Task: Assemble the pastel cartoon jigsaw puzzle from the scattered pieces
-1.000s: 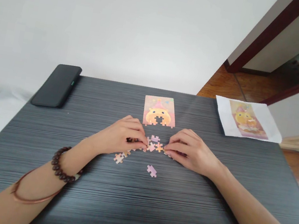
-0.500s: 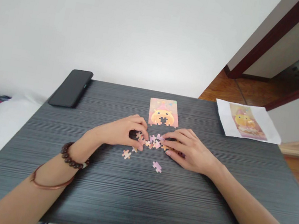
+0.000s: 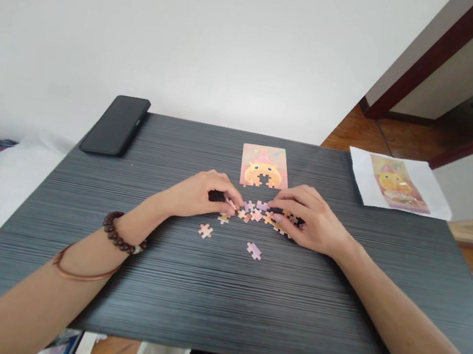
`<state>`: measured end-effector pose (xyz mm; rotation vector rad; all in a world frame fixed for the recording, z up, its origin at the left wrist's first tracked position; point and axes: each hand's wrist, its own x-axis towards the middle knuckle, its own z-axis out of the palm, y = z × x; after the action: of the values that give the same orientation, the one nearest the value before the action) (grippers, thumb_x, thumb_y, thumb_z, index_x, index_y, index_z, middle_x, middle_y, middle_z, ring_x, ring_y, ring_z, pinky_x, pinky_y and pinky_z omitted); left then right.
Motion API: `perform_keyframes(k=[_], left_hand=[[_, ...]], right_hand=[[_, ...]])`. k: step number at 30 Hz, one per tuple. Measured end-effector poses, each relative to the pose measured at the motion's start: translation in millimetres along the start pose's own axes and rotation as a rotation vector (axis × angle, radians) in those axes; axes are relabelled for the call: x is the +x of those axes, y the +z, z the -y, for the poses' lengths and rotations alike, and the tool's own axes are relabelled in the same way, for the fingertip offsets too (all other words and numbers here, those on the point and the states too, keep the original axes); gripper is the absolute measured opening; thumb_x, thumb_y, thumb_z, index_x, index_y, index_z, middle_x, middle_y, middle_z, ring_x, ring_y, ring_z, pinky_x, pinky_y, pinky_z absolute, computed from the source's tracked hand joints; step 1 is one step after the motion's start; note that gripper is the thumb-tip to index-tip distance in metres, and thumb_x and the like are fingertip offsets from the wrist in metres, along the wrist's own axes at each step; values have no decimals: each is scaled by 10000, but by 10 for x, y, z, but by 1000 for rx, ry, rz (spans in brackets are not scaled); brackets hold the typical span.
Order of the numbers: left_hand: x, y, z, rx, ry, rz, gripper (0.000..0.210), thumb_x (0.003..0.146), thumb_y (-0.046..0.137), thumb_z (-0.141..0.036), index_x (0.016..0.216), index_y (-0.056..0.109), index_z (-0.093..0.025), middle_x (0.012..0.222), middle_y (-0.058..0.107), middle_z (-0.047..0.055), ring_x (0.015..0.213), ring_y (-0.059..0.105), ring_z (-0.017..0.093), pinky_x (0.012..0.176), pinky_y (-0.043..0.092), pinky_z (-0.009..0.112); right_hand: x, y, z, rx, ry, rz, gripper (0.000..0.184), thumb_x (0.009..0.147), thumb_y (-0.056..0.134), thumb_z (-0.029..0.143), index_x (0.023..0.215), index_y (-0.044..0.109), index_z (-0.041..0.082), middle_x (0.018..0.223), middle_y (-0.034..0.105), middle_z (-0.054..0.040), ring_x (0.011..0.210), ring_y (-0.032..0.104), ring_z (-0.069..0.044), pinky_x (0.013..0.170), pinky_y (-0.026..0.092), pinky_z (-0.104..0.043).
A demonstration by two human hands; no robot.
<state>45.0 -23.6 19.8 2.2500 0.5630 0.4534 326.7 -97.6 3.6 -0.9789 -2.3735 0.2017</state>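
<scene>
A partly assembled jigsaw puzzle [image 3: 254,157] with a yellow animal in a pink hat lies at the far middle of the table, with a gap in its lower part. In front of it, several loose pieces [image 3: 256,215] form a cluster between my hands. The thumb and forefinger of my left hand [image 3: 201,194] close on a pinkish puzzle piece [image 3: 232,204] at the cluster's left end. My right hand [image 3: 315,220] rests over the right end, fingers apart, forefinger beside a lilac piece [image 3: 262,205]; its palm hides some pieces. An orange-pink piece [image 3: 205,231] and another lilac piece [image 3: 254,251] lie nearer me.
A black phone [image 3: 115,125] lies at the table's far left corner. On the far right is a white sheet [image 3: 358,174] printed with the yellow animal picture. A white wall [image 3: 224,40] stands behind the dark table [image 3: 180,289].
The whole view has shifted, so the table sits higher. My left fingertips have come closer together at a piece. My right hand stays over the cluster's right end.
</scene>
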Motion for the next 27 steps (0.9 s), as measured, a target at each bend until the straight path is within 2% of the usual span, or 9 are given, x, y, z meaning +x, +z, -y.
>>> perform_keyframes(k=[4,6,11,14,19,21,23,27], left_hand=[[-25,19,-7,-116,-129,-49,300,870,709,-480,991,698,-206,835,789,4,780,740,166,793,547,288],[-25,26,-13,-125,-144,-56,320,865,706,-510,951,696,-202,811,790,4,755,747,166,773,554,279],[-7,34,-15,0,-100,-75,306,895,676,-520,938,712,-219,779,789,-12,787,738,169,872,526,311],[-7,36,-7,45,-83,-71,285,905,676,-482,1023,709,-224,790,791,-18,794,736,170,880,511,320],[-21,-12,-35,7,19,-15,357,883,716,-326,1219,650,-224,936,803,5,958,742,178,962,498,331],[-28,-36,-36,-13,32,1,358,871,709,-250,1223,649,-221,976,800,11,963,741,164,976,504,323],[-36,-42,-17,-42,4,-12,314,878,683,-226,1191,665,-210,972,798,16,908,746,151,916,539,299],[-43,-8,28,-43,-24,-134,183,903,654,-265,1057,710,-185,970,791,46,908,741,159,857,567,280]], right_hand=[[-3,-1,-19,27,-5,85,312,943,601,305,1240,685,256,1210,676,-95,1099,610,-254,955,476,-460],[-5,5,-26,33,-7,94,281,932,617,312,1193,706,258,1178,682,-90,1069,612,-246,936,474,-446],[3,2,-17,68,4,63,129,925,638,302,990,722,229,1016,701,-67,942,619,-209,869,470,-391],[11,-11,3,78,9,61,129,944,620,307,951,702,207,970,703,-66,907,622,-200,849,464,-381],[9,-6,-10,90,33,59,192,985,552,267,1095,701,214,1004,720,-67,917,625,-200,853,464,-383],[6,8,-27,59,29,47,215,993,539,252,1115,714,221,980,713,-66,898,618,-199,832,461,-377],[5,20,-41,29,24,32,210,993,546,243,1087,733,223,935,701,-63,870,609,-196,808,452,-367],[5,23,-48,51,52,27,162,978,586,229,1035,738,225,907,701,-43,853,609,-182,810,432,-357]])
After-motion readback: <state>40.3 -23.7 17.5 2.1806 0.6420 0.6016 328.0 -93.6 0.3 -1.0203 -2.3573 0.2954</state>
